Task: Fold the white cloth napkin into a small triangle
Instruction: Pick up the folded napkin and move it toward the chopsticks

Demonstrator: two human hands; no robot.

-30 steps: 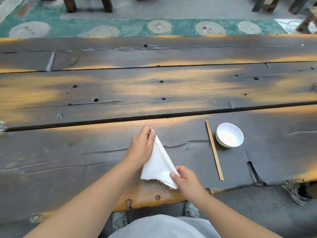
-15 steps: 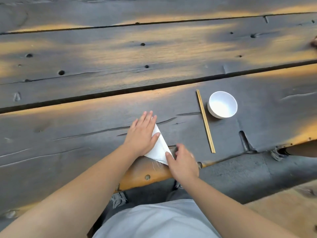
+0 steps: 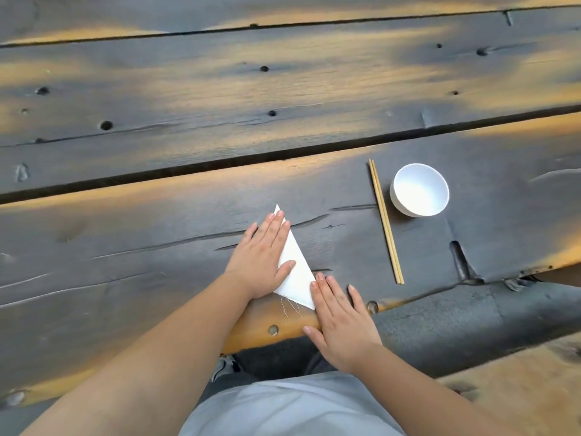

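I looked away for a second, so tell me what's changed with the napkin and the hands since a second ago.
The napkin was pinched up off the table by both hands; now it lies flat as a triangle. The left hand has let go and presses it down with an open palm. The right hand has released its corner and rests flat beside it. The chopsticks and bowl stayed put.

There are no words, numbers, labels or signs to read anywhere in the picture. The white bowl (image 3: 419, 190) at the right is plain. The white napkin (image 3: 295, 269) in the lower middle is plain too. The wooden chopsticks (image 3: 385, 220) beside the bowl carry no marks, and the dark wooden table (image 3: 157, 89) shows only knots and cracks.
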